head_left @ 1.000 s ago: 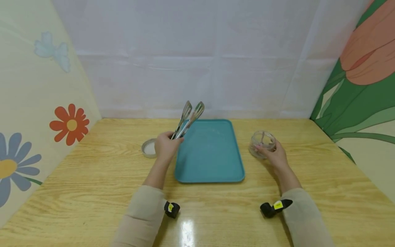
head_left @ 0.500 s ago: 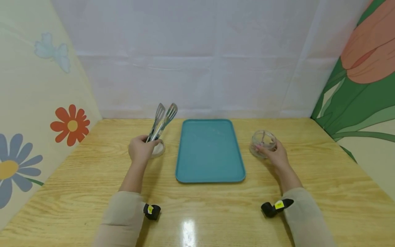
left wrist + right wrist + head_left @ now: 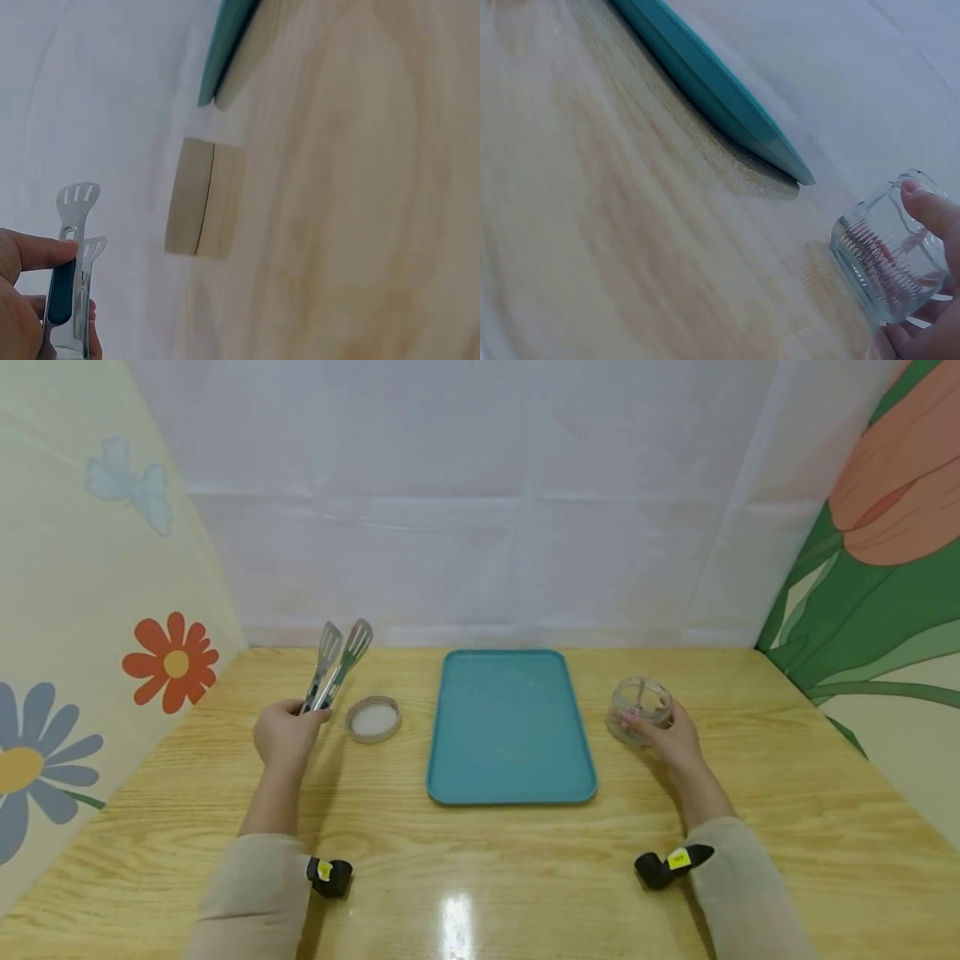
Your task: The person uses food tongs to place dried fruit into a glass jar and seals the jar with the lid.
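Note:
My left hand (image 3: 287,732) grips a pair of metal tongs (image 3: 330,681) with slotted heads, held up over the left part of the table. In the left wrist view the tongs (image 3: 75,277) show a dark teal grip under the thumb. On the right, my right hand (image 3: 671,739) holds a clear glass jar (image 3: 639,706) by its side, with thumb and fingers round it. The open jar (image 3: 889,259) stands upright at the table surface in the head view; its ribbed lower wall shows in the right wrist view. Between the hands lies a teal tray (image 3: 512,727).
A round lid-like ring (image 3: 373,720) with a pale middle lies between the left hand and the tray. The wooden table (image 3: 525,868) ends at a white cloth backdrop (image 3: 480,510). Painted flower panels (image 3: 174,662) stand at both sides.
My left hand has moved left with the tongs, from the tray's left edge past the round lid-like ring, which is now uncovered. The right hand and jar have stayed in place.

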### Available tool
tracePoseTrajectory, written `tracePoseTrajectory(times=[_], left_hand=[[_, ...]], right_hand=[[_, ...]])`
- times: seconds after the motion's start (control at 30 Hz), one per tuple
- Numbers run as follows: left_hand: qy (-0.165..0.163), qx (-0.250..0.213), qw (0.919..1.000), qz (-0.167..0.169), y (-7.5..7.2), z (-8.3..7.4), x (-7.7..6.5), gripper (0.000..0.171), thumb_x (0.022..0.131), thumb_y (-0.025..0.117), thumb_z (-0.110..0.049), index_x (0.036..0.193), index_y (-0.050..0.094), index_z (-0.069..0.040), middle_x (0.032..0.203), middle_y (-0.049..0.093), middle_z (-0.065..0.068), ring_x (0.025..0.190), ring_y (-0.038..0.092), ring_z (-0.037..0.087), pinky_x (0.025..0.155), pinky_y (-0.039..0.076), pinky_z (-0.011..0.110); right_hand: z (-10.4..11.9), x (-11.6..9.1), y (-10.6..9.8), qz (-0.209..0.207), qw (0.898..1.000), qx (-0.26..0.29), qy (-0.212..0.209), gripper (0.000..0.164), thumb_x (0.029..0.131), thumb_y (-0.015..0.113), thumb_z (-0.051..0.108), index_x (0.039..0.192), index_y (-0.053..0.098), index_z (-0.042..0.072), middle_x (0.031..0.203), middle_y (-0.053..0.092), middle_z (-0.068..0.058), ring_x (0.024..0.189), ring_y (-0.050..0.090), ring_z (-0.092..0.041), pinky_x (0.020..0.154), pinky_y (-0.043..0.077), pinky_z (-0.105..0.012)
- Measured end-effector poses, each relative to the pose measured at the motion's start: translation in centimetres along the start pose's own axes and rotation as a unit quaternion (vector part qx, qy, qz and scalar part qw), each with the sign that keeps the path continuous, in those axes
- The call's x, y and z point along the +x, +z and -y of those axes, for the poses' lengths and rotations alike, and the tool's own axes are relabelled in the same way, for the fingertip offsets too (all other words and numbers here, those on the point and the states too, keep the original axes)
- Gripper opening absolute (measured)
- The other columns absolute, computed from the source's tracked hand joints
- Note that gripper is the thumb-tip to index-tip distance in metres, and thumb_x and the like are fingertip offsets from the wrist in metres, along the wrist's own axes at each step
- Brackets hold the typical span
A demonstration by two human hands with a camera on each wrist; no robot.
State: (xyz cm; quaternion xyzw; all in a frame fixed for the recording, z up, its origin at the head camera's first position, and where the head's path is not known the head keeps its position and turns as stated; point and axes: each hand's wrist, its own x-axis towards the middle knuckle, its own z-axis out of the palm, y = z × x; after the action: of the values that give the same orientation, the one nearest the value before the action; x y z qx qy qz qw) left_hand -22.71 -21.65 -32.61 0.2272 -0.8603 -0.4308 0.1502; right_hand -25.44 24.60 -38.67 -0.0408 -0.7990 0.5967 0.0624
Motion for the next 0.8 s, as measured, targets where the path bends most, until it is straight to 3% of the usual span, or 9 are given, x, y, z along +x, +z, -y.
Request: tracePoseTrajectory(times=[0.17, 0.8], left_hand=[[-0.019, 0.009, 0.9997, -0.008, -0.7, 1.1, 0.5, 0.044, 0.076, 0.063, -0.023, 0.107, 0.057, 0.007, 0.104, 0.054, 0.022, 0.089, 0.047, 0.032, 0.071, 0.038, 0.041], [-0.075, 0.032, 0.9961, 0.034, -1.8, 3.8, 1.6, 0.052, 0.076, 0.063, -0.023, 0.115, 0.050, 0.009, 0.113, 0.047, 0.026, 0.096, 0.042, 0.036, 0.071, 0.038, 0.041]], right_hand=[[0.2, 0.0, 0.0, 0.000, 1.000, 0.002, 0.007, 0.092, 0.073, 0.066, 0.038, 0.138, 0.011, 0.006, 0.133, 0.025, -0.022, 0.117, 0.027, -0.035, 0.091, 0.027, -0.045], [0.4, -0.3, -0.1, 0.006, 1.000, 0.016, 0.010, 0.091, 0.073, 0.066, 0.036, 0.138, 0.010, 0.004, 0.133, 0.023, -0.022, 0.118, 0.025, -0.035, 0.092, 0.024, -0.046]])
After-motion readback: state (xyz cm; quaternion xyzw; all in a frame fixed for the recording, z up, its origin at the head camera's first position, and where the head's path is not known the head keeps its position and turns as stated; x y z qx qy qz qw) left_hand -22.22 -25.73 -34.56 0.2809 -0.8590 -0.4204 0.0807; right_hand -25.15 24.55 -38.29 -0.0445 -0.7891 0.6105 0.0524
